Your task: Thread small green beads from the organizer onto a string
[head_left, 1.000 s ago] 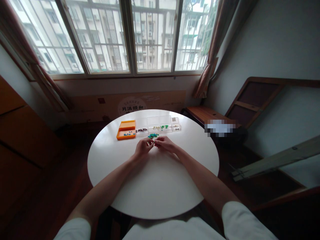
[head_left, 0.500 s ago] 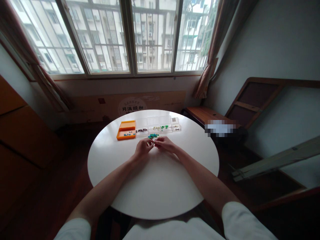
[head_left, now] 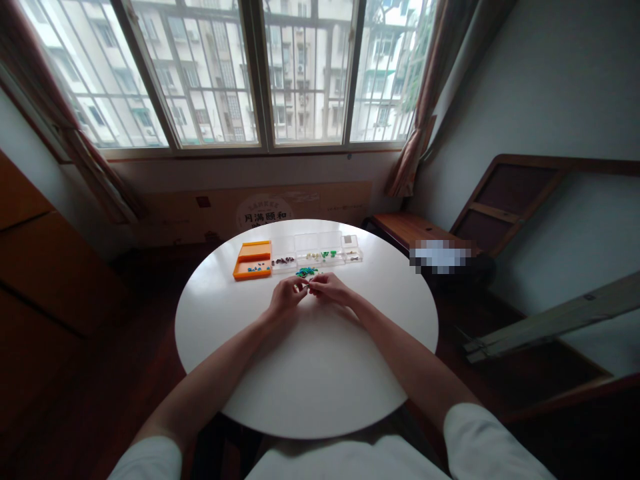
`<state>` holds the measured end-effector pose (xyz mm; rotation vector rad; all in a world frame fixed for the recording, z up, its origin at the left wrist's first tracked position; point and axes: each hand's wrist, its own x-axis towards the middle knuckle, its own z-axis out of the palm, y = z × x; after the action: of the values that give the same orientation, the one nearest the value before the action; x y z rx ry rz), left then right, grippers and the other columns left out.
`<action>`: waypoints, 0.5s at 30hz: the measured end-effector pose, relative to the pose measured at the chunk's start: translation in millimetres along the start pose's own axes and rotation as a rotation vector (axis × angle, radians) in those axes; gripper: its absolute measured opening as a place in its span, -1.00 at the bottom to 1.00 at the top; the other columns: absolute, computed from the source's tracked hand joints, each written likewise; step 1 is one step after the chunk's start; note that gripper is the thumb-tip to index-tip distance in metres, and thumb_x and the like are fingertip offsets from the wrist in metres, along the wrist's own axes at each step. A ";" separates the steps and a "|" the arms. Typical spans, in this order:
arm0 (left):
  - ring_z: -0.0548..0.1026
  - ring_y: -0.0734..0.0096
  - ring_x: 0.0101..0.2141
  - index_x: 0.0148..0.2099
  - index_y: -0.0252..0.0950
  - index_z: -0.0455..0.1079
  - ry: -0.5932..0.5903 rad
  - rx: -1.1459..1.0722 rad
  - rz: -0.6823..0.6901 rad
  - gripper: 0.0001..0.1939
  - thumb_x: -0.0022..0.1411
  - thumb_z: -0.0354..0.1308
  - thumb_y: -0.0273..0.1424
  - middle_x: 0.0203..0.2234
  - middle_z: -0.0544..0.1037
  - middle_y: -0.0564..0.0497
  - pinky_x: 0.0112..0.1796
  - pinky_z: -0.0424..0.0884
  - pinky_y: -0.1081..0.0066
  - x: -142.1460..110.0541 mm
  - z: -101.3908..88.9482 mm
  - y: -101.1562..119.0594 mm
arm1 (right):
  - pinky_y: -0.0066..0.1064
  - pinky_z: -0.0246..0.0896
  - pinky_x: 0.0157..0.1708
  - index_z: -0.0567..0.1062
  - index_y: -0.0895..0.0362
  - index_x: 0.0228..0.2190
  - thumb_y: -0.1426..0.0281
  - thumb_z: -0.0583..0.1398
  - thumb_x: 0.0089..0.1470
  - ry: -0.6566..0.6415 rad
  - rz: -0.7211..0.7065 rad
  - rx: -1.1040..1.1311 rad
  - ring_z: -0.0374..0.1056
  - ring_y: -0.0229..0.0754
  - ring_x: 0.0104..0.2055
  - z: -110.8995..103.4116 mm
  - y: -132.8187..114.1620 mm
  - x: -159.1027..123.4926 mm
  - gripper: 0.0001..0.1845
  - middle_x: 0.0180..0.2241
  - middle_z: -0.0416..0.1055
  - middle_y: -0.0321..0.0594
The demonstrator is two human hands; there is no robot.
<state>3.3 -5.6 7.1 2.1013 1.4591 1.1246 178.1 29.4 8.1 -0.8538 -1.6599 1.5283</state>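
Observation:
My left hand (head_left: 289, 294) and my right hand (head_left: 329, 288) meet fingertip to fingertip above the white round table (head_left: 320, 373). Both are closed in a pinch, and whatever sits between the fingertips is too small to make out. Just beyond them lies a pile of small blue and green pieces (head_left: 307, 271). Behind the pile, clear plastic boxes (head_left: 307, 241) with raised lids hold dark, pale and green pieces. To their left an orange box (head_left: 253, 275) stands with its lid up and a few small blue and dark pieces inside.
A wooden bench (head_left: 413, 227) with a blurred-out white patch on it stands past the table's right edge. Under the window a long printed cardboard box (head_left: 330, 200) leans on the wall. A wooden plank (head_left: 550, 320) slants at the right.
My fingertips have shifted very slightly around the small thing between them. The boxes and the pile look the same.

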 end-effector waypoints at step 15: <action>0.43 0.51 -0.52 -0.33 -0.26 0.50 0.014 0.036 -0.047 -0.88 0.06 0.16 -0.40 -0.48 0.55 0.07 -0.50 0.26 0.55 -2.0 -2.5 7.1 | -0.46 0.13 -0.49 0.51 0.24 -0.52 0.12 0.31 -0.16 -0.014 -0.005 -0.018 0.26 -0.31 -0.51 3.8 -6.5 -3.5 -0.61 -0.58 0.38 -0.25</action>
<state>5.4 -10.7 12.5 2.0755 1.5383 1.1049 176.7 23.9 14.2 -0.8493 -1.6866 1.5210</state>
